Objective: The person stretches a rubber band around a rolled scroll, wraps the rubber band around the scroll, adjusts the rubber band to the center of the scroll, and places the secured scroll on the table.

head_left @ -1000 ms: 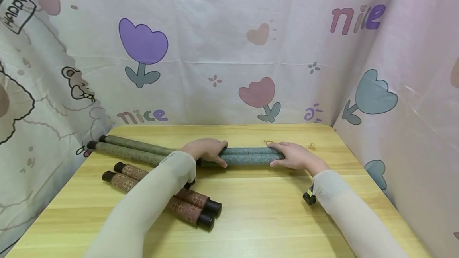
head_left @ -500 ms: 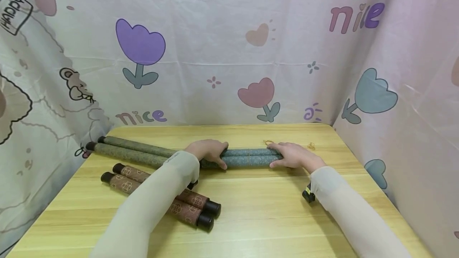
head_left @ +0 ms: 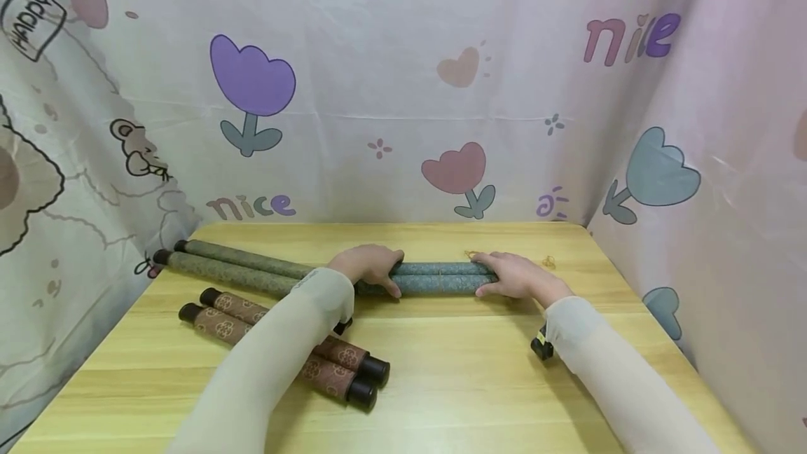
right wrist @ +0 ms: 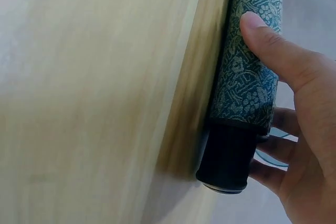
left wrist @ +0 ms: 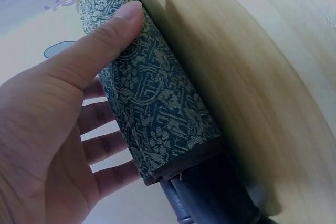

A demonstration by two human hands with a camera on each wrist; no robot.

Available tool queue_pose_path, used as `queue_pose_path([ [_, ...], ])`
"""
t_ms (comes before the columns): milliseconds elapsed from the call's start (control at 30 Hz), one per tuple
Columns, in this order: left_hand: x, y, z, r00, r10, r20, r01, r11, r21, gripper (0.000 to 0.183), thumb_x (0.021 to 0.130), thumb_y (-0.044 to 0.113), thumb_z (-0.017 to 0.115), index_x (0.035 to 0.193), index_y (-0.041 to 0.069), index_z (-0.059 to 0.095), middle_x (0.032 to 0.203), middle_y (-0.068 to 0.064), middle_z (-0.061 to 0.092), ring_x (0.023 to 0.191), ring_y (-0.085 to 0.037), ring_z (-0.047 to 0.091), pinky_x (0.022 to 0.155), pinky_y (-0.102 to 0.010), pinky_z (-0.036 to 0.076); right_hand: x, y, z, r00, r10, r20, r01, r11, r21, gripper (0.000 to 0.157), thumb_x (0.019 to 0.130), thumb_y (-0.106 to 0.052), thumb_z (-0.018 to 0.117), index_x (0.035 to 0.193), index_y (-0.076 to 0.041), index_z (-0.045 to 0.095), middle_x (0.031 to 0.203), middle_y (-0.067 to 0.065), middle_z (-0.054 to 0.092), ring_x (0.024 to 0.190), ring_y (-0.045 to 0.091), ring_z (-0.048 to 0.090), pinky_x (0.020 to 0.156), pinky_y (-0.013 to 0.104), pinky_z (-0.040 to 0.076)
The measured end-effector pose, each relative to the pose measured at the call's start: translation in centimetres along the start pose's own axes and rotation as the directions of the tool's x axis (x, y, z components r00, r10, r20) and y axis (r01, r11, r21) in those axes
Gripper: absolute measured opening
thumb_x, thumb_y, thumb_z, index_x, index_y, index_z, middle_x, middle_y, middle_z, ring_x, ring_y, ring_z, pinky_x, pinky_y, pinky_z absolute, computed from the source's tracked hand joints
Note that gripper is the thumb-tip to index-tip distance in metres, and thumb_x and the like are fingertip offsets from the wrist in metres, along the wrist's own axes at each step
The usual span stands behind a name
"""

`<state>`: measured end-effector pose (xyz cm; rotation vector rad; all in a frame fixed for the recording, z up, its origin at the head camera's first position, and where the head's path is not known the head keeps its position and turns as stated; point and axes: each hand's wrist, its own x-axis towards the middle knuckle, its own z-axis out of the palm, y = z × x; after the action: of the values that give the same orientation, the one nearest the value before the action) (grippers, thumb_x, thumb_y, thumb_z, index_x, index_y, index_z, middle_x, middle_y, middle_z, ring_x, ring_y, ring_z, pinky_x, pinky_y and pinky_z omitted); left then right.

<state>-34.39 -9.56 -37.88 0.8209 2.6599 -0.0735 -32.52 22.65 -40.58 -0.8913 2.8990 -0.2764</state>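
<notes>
Two blue-green brocade scrolls [head_left: 444, 284] lie side by side toward the back of the table, a thin tie around their middle. My left hand [head_left: 368, 266] holds their left end, thumb on the near side and fingers on the far side. In the left wrist view, the thumb presses the patterned scroll [left wrist: 157, 98] above its black end knobs [left wrist: 210, 190]. My right hand [head_left: 518, 275] grips the right end the same way. The right wrist view shows that thumb on the brocade and the fingers behind, close to a black knob [right wrist: 226, 156].
Two olive-green scrolls [head_left: 227, 270] lie at the back left. Two brown flower-patterned scrolls [head_left: 330, 375] with black ends lie in front, partly under the left forearm. Thin yellow cords [head_left: 548, 262] show behind the right hand. A printed curtain [head_left: 353, 125] surrounds the wooden table [head_left: 479, 384].
My left hand and forearm have shifted slightly to the right. Both hands keep their hold on the blue-green scrolls, and the head view has moved a little.
</notes>
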Motion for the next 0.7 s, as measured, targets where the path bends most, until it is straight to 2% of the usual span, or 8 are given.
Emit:
queue_pose_path([
  [200, 0.3, 0.0, 0.1, 1.0, -0.011, -0.024, 0.011, 1.0, -0.016, 0.082, 0.075, 0.058, 0.075, 0.136, 0.012, 0.047, 0.112, -0.005, 0.062, 0.105, -0.025, 0.06, 0.09, -0.042, 0.049, 0.1, 0.3, 0.1, 1.0, 0.021, -0.021, -0.021, 1.0, 0.015, 0.085, 0.082, -0.056, 0.071, 0.15, -0.015, 0.039, 0.14, 0.022, 0.05, 0.125, 0.044, 0.049, 0.105, 0.059, 0.035],
  [400, 0.5, -0.3, 0.5, 0.999, -0.03, -0.032, 0.029, 0.999, -0.024, 0.087, 0.073, 0.058, 0.077, 0.14, 0.011, 0.047, 0.122, -0.007, 0.061, 0.113, -0.027, 0.058, 0.096, -0.043, 0.047, 0.2, 0.0, 0.8, 1.0, 0.014, -0.028, -0.012, 0.999, 0.048, 0.085, 0.085, -0.052, 0.07, 0.151, -0.011, 0.036, 0.139, 0.025, 0.047, 0.123, 0.045, 0.048, 0.103, 0.059, 0.037],
  [533, 0.6, -0.3, 0.7, 0.999, -0.039, -0.037, 0.038, 0.999, -0.028, 0.086, 0.072, 0.057, 0.077, 0.139, 0.012, 0.048, 0.121, -0.006, 0.061, 0.112, -0.027, 0.058, 0.095, -0.043, 0.048, 0.1, 0.0, 1.1, 0.999, 0.017, -0.041, -0.014, 0.998, 0.064, 0.084, 0.086, -0.05, 0.071, 0.151, -0.01, 0.036, 0.139, 0.026, 0.046, 0.123, 0.046, 0.047, 0.103, 0.061, 0.036],
  [700, 0.8, 0.0, 1.0, 0.999, -0.038, -0.031, 0.038, 0.999, -0.017, 0.089, 0.072, 0.057, 0.078, 0.142, 0.013, 0.046, 0.127, -0.008, 0.059, 0.116, -0.028, 0.057, 0.097, -0.044, 0.047, 0.3, 0.0, 0.7, 0.999, 0.043, 0.004, -0.043, 0.995, 0.092, 0.085, 0.085, -0.054, 0.069, 0.151, -0.011, 0.037, 0.142, 0.025, 0.045, 0.127, 0.045, 0.044, 0.106, 0.06, 0.033],
])
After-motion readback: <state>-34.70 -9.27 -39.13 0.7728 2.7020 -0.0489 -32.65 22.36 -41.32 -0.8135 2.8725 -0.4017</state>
